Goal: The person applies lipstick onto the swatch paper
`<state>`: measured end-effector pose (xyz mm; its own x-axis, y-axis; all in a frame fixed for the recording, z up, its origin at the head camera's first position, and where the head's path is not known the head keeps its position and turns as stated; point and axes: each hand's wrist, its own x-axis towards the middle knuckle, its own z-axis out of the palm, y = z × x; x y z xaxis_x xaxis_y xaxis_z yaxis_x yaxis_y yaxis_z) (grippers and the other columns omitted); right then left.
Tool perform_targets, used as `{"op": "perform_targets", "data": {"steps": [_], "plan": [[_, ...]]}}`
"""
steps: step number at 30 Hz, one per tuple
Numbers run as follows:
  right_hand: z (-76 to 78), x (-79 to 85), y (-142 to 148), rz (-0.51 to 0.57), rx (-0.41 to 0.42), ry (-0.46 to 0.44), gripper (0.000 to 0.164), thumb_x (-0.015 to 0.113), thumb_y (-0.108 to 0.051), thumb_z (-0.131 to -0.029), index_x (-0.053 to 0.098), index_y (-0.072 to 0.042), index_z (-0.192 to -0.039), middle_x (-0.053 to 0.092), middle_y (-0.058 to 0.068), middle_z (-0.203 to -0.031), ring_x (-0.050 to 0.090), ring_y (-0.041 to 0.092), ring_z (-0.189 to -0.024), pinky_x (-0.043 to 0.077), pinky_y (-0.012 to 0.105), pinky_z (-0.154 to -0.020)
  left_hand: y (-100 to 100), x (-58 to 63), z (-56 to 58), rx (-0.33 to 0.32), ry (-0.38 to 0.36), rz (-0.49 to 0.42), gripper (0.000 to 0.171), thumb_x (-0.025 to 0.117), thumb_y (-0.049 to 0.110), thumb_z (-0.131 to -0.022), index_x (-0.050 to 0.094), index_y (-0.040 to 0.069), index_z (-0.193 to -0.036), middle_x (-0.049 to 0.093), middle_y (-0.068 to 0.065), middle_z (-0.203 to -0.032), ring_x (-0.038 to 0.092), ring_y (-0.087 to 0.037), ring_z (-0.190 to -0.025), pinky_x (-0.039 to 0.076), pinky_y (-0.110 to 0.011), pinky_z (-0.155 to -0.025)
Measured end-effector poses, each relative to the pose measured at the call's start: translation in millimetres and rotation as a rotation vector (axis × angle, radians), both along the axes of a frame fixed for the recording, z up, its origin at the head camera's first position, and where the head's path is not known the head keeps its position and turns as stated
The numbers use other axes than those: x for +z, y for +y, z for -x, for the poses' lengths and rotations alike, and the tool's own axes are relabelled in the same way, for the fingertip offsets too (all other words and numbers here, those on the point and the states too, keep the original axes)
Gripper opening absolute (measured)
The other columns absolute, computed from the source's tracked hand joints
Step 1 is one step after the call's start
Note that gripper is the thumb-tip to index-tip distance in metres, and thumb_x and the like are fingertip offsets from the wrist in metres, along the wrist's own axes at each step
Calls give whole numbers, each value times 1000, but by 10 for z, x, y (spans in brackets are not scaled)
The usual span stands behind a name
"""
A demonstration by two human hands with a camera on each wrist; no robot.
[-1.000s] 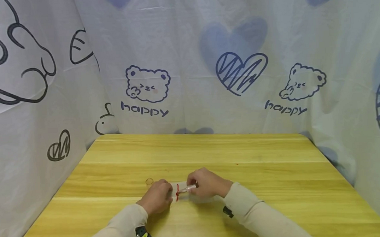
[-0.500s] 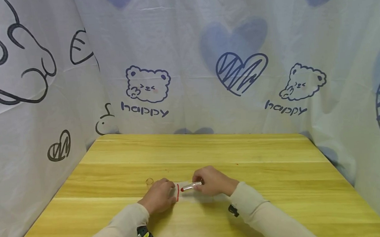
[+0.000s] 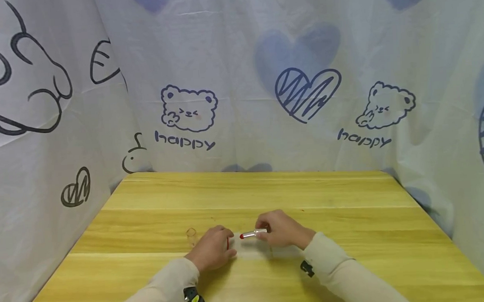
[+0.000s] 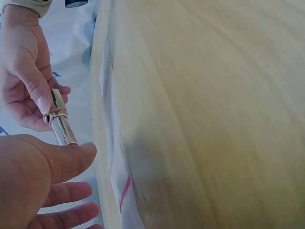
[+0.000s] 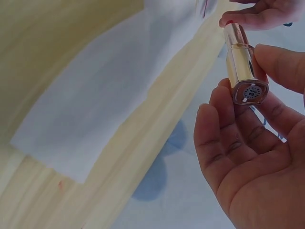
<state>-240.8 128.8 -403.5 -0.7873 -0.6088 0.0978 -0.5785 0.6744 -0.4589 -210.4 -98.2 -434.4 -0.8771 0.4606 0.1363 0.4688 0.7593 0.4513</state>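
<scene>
My right hand point(image 3: 283, 229) pinches a lipstick point(image 3: 252, 234) between thumb and fingers, its red tip pointing left. The right wrist view shows the lipstick's shiny gold tube point(image 5: 240, 62) and a round label on its base. A strip of white paper point(image 3: 246, 252) lies on the table below both hands. My left hand point(image 3: 214, 248) is over the paper's left part, thumb and fingers apart around a red line point(image 3: 227, 243) drawn across it. In the left wrist view, the left thumb point(image 4: 71, 160) overlaps the lipstick's red end, and the red line point(image 4: 125, 193) shows beyond the fingers.
A small see-through object with a thin brownish outline point(image 3: 191, 232) lies left of the left hand on the wooden table point(image 3: 308, 188). Black devices sit at the left wrist point(image 3: 194, 301) and right wrist point(image 3: 307, 268). White printed cloth point(image 3: 239, 79) surrounds the table's back and sides.
My right hand has lifted the lipstick off the red line and drawn it back to the right. My left hand has slid right, toward and partly over the line.
</scene>
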Motion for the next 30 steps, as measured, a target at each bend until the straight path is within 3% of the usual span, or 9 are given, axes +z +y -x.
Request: {"op": "perform_targets", "data": {"steps": [5, 11, 21, 30], "plan": [[-4, -10, 60, 9, -14, 1, 6, 70, -17, -90, 68, -12, -90, 62, -6, -81, 51, 8, -68, 47, 28, -63, 43, -15, 8, -36, 23, -8, 37, 77, 17, -83, 64, -4, -111, 61, -18, -111, 57, -37, -106, 46, -48, -94], [13, -69, 111, 16, 1, 21, 6, 70, -18, -90, 68, -12, -90, 62, -7, -80, 52, 7, -67, 48, 27, -63, 87, -11, 0, -45, 2, -19, 36, 76, 17, -84, 64, -4, -111, 61, -18, -112, 56, -37, -108, 45, -48, -95], [63, -111, 187, 31, -22, 7, 6, 70, -17, -90, 68, -11, -88, 61, -7, -78, 52, 8, -67, 48, 28, -63, 165, -5, 41, -48, 23, 28, 39, 78, 19, -82, 65, -3, -111, 62, -18, -114, 56, -36, -109, 45, -47, -96], [94, -168, 264, 17, -60, 24, 6, 72, -15, -88, 68, -12, -87, 61, -7, -79, 52, 8, -69, 48, 28, -63, 202, -29, 74, -57, 0, 79, 41, 78, 22, -82, 66, -1, -113, 62, -17, -116, 55, -35, -112, 44, -45, -98]]}}
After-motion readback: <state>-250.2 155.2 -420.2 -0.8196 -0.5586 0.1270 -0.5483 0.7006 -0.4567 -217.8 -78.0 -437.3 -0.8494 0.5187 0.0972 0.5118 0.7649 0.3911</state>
